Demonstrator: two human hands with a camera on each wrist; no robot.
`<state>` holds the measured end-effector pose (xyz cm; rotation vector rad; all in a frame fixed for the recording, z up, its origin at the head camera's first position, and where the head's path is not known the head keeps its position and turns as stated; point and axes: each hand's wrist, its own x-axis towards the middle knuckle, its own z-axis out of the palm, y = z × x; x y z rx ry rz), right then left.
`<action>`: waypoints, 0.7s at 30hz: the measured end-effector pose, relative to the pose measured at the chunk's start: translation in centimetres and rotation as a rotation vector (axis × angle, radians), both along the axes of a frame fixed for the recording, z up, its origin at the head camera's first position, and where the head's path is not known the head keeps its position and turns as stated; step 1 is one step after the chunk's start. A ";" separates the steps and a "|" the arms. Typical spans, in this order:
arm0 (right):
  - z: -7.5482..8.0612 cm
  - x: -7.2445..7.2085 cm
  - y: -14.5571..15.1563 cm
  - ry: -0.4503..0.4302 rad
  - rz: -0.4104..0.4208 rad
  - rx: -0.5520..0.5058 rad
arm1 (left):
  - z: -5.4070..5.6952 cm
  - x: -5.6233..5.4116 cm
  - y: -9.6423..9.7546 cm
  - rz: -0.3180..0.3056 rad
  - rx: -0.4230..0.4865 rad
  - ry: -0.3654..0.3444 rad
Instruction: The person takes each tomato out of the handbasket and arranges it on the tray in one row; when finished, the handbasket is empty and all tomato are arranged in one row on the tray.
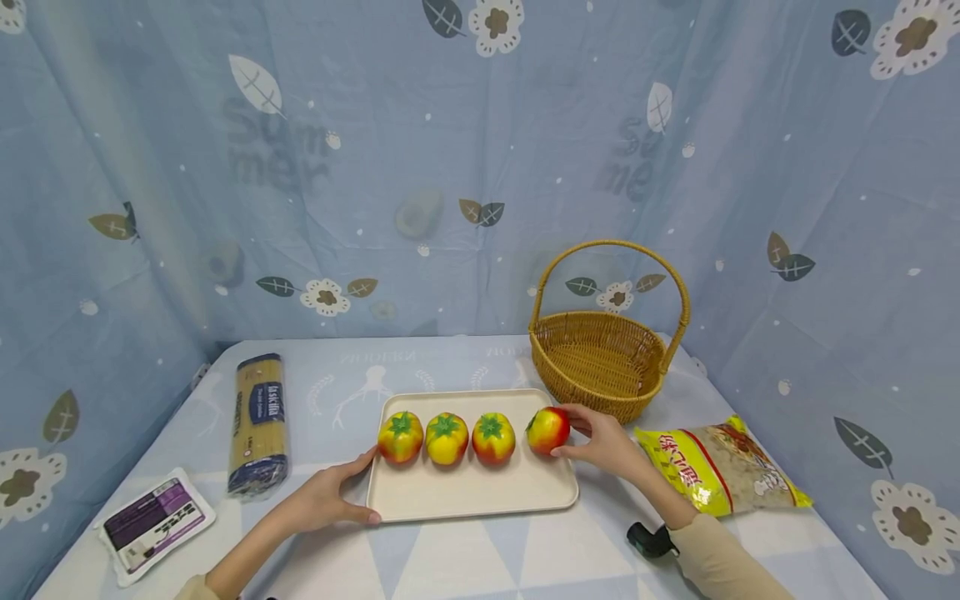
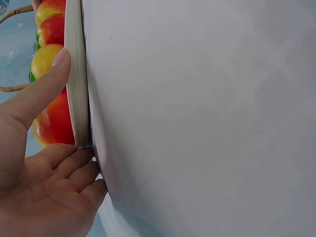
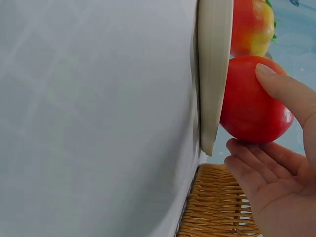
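Observation:
My right hand (image 1: 603, 443) holds a red-and-yellow tomato (image 1: 549, 431) at the right end of a cream tray (image 1: 472, 497). Its thumb and fingers lie on two sides of the fruit, as the right wrist view shows; the tomato (image 3: 254, 101) is tilted, its green top toward the left in the head view. Three more tomatoes stand in a row to the left, one of them the leftmost tomato (image 1: 400, 437), green tops up. At the tray's left end, my left hand (image 1: 326, 498) grips the edge, thumb by the front corner and fingers bent against the side.
A wicker basket (image 1: 600, 392) with a tall handle stands behind the tray's right end. A yellow pasta bag (image 1: 720, 467) lies right of my right hand. At left are a spaghetti pack (image 1: 258, 425) and a white-and-purple packet (image 1: 157, 525). Patterned cloth (image 1: 420, 250) hangs behind.

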<state>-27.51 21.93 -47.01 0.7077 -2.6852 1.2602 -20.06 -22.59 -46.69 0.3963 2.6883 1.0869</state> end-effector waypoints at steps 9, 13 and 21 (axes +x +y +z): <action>-0.4 -0.6 -0.4 -0.041 0.063 -0.082 | 0.0 0.1 0.0 0.001 0.007 -0.002; -0.5 -0.8 -0.5 -0.020 0.075 -0.080 | 0.0 0.1 0.0 0.003 0.000 -0.004; -0.6 -0.7 -0.3 0.004 0.104 -0.066 | 0.1 0.0 0.0 0.004 -0.002 -0.003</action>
